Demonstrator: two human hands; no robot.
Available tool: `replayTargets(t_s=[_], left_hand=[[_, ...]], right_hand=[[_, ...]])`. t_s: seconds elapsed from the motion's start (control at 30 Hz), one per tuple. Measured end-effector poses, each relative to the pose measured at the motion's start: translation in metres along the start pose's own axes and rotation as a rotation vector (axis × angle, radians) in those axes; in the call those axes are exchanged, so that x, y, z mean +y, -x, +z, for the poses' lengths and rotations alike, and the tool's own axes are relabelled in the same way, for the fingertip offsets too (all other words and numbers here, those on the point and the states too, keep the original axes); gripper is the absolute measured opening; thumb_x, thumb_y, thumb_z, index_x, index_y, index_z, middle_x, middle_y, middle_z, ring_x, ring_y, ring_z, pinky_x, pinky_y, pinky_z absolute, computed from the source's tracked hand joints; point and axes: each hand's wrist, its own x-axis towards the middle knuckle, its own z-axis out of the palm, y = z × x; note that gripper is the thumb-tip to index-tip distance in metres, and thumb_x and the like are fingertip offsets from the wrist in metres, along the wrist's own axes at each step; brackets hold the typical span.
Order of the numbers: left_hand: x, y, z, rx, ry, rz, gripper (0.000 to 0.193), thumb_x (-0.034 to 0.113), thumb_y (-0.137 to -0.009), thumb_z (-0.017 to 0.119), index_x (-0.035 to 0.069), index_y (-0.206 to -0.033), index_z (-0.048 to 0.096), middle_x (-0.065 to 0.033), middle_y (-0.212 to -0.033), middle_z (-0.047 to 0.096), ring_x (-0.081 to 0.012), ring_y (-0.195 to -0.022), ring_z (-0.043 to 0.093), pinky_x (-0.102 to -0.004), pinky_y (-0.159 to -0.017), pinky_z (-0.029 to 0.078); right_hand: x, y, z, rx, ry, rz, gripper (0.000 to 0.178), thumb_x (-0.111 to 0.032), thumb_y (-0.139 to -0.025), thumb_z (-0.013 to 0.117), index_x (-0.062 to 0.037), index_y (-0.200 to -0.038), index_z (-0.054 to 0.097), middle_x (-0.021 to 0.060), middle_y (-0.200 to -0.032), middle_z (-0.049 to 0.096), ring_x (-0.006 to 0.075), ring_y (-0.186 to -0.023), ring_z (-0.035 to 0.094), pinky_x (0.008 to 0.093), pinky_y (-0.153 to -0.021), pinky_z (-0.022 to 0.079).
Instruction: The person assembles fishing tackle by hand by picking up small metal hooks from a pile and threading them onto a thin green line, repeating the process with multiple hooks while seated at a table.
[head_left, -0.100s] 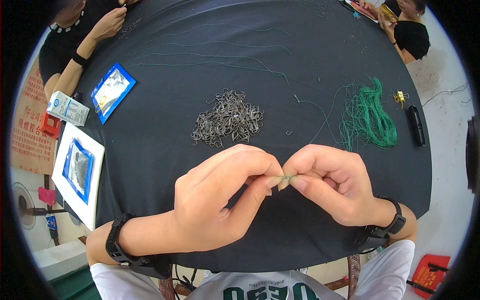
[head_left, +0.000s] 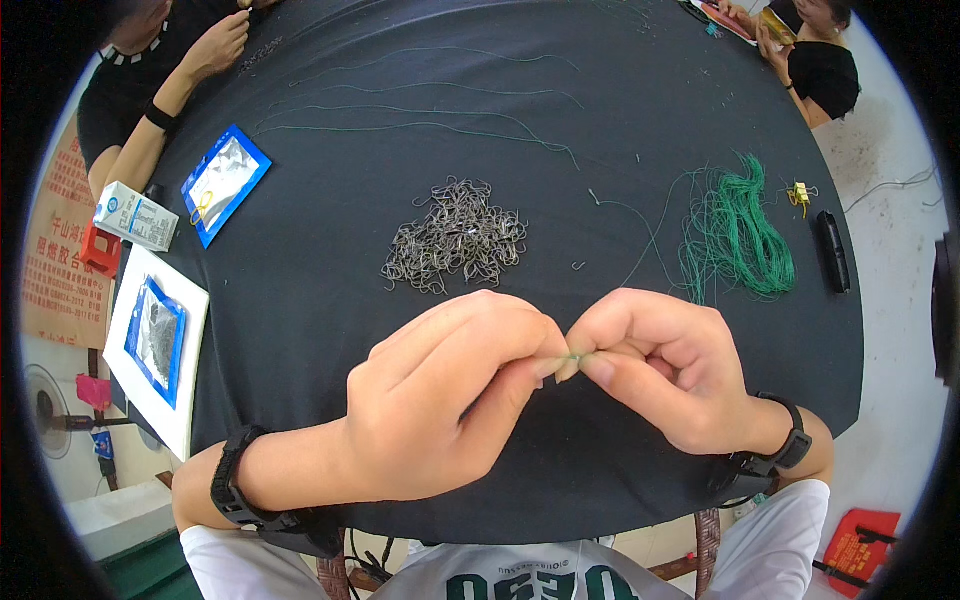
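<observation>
Over the near part of the dark cloth, my left hand (head_left: pixel 450 400) and my right hand (head_left: pixel 665 370) meet, each closed in a pinch of thumb and forefinger. A short bit of green fishing line (head_left: pixel 573 357) shows between the fingertips; whether a hook is hidden in them I cannot tell. Beyond my hands lies a heap of metal fish hooks (head_left: pixel 460 240). One loose hook (head_left: pixel 578 266) rests to its right. A tangled hank of green line (head_left: pixel 745 235) is spread farther right, with a loose strand running toward the middle.
Cut green lines (head_left: pixel 430 110) stretch across the far cloth. On the left are a blue-edged packet (head_left: pixel 226 186), a small carton (head_left: pixel 137 217) and a white board (head_left: pixel 190 330) bearing another packet (head_left: pixel 157 335). A binder clip (head_left: pixel 800 194) and black pen-like object (head_left: pixel 832 252) lie right. Two people sit opposite.
My left fingers have shifted slightly, the thumb and forefinger drawing closer together at the green line. My right hand stays almost still.
</observation>
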Motion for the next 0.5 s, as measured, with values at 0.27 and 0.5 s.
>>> replayTargets(t_s=[0.27, 0.5], left_hand=[[-0.0059, -0.0002, 0.0034, 0.071, -0.055, 0.181, 0.018, -0.015, -0.074, 0.061, -0.005, -0.087, 0.057, -0.0144, -0.077, 0.062, -0.0211, -0.065, 0.061, -0.0287, -0.058, 0.049], [-0.0054, -0.0003, 0.0020, 0.060, -0.055, 0.180, 0.017, -0.015, -0.074, 0.061, -0.005, -0.088, 0.057, -0.0145, -0.077, 0.062, -0.0211, -0.065, 0.061, -0.0285, -0.058, 0.049]], right_hand=[[-0.0023, 0.0019, 0.0003, -0.021, 0.007, -0.006, 0.013, 0.000, -0.091, 0.049, -0.0001, -0.100, 0.059, -0.0081, -0.060, 0.042, -0.0017, -0.053, 0.029, 0.0199, -0.048, 0.021], [0.0021, 0.0012, 0.0024, -0.016, -0.011, -0.044, 0.014, 0.001, -0.091, 0.048, 0.0002, -0.100, 0.059, -0.0076, -0.061, 0.044, -0.0018, -0.053, 0.030, 0.0197, -0.048, 0.021]])
